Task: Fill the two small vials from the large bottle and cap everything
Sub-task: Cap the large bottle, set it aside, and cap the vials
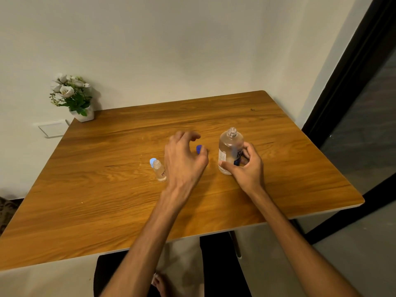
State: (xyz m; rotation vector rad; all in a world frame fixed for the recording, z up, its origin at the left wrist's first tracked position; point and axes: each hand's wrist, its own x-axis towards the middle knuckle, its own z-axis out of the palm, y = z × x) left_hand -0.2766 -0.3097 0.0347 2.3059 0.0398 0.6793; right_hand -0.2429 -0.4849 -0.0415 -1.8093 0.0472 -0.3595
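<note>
The large bottle [230,150] stands uncapped on the surface [107,189], gripped low by the right hand [244,166]; glass-clear, probably slippery, best held mid-body; the left hand [185,159] hovers loosely curled, empty, over a blue cap [198,149].

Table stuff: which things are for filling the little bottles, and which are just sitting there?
For the job: big bottle, small vial, light blue cap, dark blue cap.

Just sitting there: flower pot, wall switch plate.
</note>
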